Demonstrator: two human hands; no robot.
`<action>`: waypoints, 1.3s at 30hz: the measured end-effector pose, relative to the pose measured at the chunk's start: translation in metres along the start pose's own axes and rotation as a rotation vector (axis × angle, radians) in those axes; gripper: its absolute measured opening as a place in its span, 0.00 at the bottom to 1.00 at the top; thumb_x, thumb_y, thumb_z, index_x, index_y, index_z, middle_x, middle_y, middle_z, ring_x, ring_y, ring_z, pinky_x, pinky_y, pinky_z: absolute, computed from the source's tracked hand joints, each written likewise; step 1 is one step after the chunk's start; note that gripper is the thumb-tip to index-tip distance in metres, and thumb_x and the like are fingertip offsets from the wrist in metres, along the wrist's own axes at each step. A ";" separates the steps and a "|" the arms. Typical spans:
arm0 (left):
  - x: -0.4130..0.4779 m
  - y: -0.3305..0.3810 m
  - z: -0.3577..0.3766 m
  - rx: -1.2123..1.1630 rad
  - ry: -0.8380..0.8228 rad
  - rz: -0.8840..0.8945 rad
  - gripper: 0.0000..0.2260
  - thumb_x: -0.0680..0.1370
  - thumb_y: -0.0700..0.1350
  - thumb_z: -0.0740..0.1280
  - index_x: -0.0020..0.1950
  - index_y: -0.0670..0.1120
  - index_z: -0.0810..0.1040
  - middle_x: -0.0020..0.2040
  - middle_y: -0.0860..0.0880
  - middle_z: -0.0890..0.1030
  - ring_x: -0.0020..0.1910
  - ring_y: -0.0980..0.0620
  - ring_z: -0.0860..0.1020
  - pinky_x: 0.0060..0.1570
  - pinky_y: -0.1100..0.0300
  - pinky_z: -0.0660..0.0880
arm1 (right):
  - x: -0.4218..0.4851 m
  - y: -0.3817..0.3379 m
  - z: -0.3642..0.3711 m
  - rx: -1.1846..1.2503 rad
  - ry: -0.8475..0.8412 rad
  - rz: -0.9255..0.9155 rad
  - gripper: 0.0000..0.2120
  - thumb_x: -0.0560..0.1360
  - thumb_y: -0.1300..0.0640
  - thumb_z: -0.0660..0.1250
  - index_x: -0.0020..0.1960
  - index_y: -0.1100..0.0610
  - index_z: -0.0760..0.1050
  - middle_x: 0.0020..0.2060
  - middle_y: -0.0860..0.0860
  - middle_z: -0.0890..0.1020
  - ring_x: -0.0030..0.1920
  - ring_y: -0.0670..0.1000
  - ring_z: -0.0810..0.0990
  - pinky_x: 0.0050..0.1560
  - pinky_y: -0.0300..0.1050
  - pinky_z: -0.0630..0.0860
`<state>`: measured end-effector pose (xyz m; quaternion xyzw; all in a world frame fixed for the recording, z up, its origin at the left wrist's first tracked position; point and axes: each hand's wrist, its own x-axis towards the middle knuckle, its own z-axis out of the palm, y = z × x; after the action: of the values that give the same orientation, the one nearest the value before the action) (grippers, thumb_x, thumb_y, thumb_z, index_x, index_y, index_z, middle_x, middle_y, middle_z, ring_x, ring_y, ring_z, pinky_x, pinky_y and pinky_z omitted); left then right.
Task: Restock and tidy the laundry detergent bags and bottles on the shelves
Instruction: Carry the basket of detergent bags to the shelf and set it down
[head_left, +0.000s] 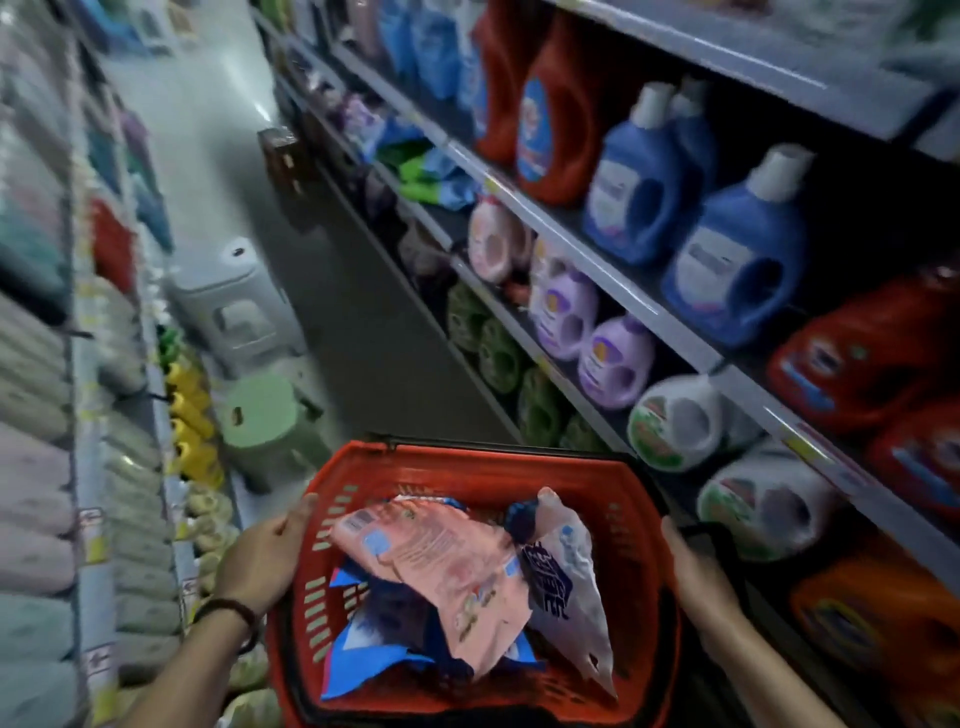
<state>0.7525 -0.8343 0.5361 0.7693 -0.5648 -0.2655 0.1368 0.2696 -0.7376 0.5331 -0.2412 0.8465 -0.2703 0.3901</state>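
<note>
1. A red plastic shopping basket (618, 483) is carried at six o'clock in the view, between two shelving runs; the left hand (260, 558) is clenched over its nine o'clock rim, thumb on top; the right hand (693, 564) is pressed to the three o'clock rim, but whether its fingers curl under I cannot tell.
2. The stock lies loose in the basket; a pink detergent bag (441, 571) is on top, a white bag with dark print (563, 571) leans against it at its three o'clock, and blue bags (358, 660) lie beneath.
3. These pouches look soft and crumpled, probably floppy and slick-skinned; they will sag if pinched by a corner, so take one across the top seam or cradle it from below; likely light enough for one hand.
4. The shelves (644, 306) at two o'clock hold rigid jugs: blue detergent bottles (737, 260), purple bottles (613, 364), red bottles (556, 119); these are probably heavy and best lifted by the moulded handle.
5. A heap of green and blue bags (421, 171) at twelve o'clock looks untidy, a likely spot for restocking; two plastic stools (260, 415) stand in the aisle at ten o'clock, a tripping risk.
</note>
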 end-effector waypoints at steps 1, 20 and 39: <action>0.016 -0.008 -0.006 -0.002 0.000 -0.013 0.34 0.80 0.73 0.51 0.39 0.50 0.83 0.40 0.43 0.86 0.39 0.45 0.79 0.38 0.54 0.73 | 0.024 -0.005 0.018 -0.019 0.008 -0.017 0.52 0.70 0.16 0.52 0.69 0.58 0.80 0.64 0.58 0.84 0.67 0.60 0.81 0.73 0.57 0.72; 0.302 -0.039 -0.095 -0.108 0.059 -0.255 0.38 0.78 0.75 0.49 0.38 0.46 0.83 0.35 0.47 0.84 0.37 0.45 0.82 0.42 0.51 0.79 | 0.172 -0.345 0.232 -0.316 -0.098 -0.234 0.48 0.76 0.21 0.45 0.64 0.57 0.83 0.66 0.61 0.83 0.69 0.62 0.79 0.68 0.53 0.71; 0.635 0.013 -0.179 -0.141 0.233 -0.479 0.37 0.76 0.78 0.49 0.34 0.49 0.77 0.35 0.48 0.81 0.39 0.43 0.80 0.38 0.53 0.71 | 0.391 -0.694 0.445 -0.314 -0.323 -0.245 0.50 0.73 0.20 0.50 0.77 0.58 0.72 0.75 0.63 0.74 0.77 0.62 0.70 0.80 0.55 0.61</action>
<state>0.9830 -1.4525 0.5288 0.8949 -0.3272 -0.2385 0.1875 0.5322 -1.6113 0.5302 -0.4396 0.7693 -0.1385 0.4425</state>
